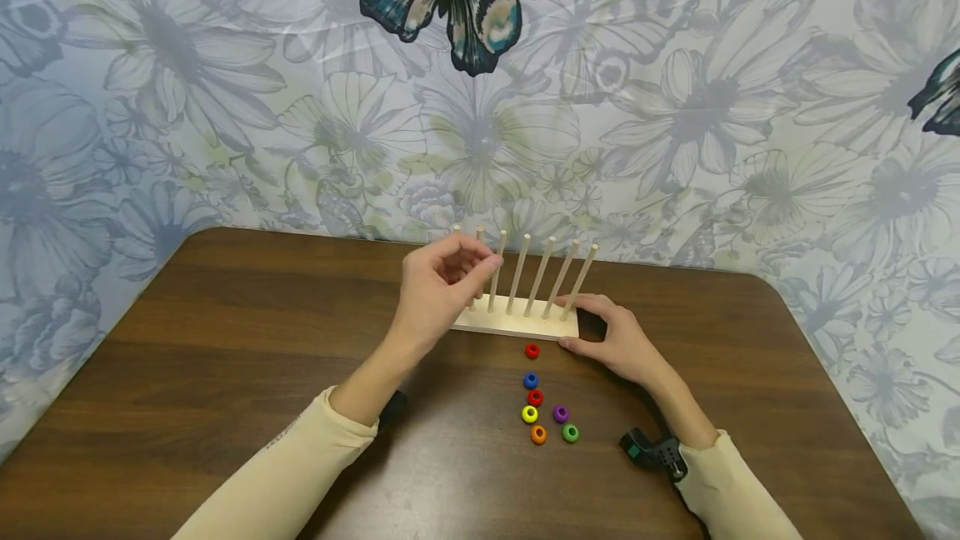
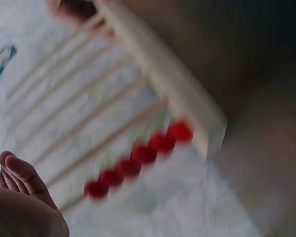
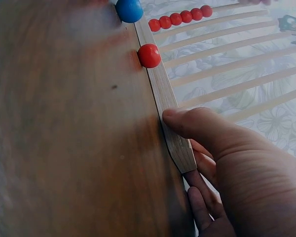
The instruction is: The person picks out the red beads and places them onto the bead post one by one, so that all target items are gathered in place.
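Note:
A pale wooden peg stand (image 1: 517, 326) with several upright pegs sits near the table's far side. My right hand (image 1: 618, 344) grips its right end, thumb on the front edge and fingers behind. My left hand (image 1: 442, 290) is raised at the stand's left end, fingers bent close to the thumb near the peg tops; no bead shows between them. Several red beads (image 2: 143, 153) are threaded on the end peg in the left wrist view, blurred there. The head view has that stack hidden behind the left hand. A loose red bead (image 3: 149, 56) lies just before the base.
Nearer on the brown table (image 1: 247, 373) lie a blue bead (image 1: 531, 381), another red bead (image 1: 535, 397), a yellow bead (image 1: 529, 414), a purple bead (image 1: 561, 413), an orange bead (image 1: 538, 434) and a green bead (image 1: 571, 432). Behind the table hangs patterned cloth (image 1: 480, 132).

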`<state>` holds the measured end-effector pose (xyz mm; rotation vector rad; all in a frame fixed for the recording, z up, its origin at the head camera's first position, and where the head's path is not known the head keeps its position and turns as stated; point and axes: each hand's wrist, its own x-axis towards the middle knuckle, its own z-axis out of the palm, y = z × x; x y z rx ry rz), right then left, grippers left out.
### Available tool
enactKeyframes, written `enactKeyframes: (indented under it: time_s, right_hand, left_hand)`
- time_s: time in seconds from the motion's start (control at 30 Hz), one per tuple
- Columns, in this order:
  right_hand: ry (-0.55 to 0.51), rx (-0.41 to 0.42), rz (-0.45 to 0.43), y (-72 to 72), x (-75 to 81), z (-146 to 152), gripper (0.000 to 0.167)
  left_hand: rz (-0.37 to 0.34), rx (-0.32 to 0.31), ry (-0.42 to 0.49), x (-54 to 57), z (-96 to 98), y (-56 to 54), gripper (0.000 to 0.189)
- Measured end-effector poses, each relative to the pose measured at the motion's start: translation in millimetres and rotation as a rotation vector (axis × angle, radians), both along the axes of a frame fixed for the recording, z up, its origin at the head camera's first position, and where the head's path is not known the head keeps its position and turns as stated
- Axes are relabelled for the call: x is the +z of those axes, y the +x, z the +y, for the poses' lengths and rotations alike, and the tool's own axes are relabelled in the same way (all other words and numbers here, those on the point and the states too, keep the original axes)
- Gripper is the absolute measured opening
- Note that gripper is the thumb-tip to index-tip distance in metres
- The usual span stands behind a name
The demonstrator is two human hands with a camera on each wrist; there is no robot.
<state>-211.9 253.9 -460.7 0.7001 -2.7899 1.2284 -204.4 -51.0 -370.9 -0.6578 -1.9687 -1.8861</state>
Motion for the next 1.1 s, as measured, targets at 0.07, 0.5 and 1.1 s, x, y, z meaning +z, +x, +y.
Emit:
enactKeyframes:
  time_s: [0.07,0.5,1.1]
  right_hand:
    - [-0.006,0.0,-0.003,-0.2,0.4,-0.4,0.053]
    - [-0.01,0.01,-0.009,1.2,3.0,-1.1,0.052]
    - [-0.009,0.004,-0.023,2.3,1.9,-1.3,0.054]
  left_hand:
    - [-0.027,-0.023,-0.037,-8.5,8.1,3.7,0.007]
    - [-0.228,-0.18,-0.485,-30.4,27.9,10.7,0.006]
    - [-0.129,-0.248,-0.922,-40.4,35.8,18.9,0.011]
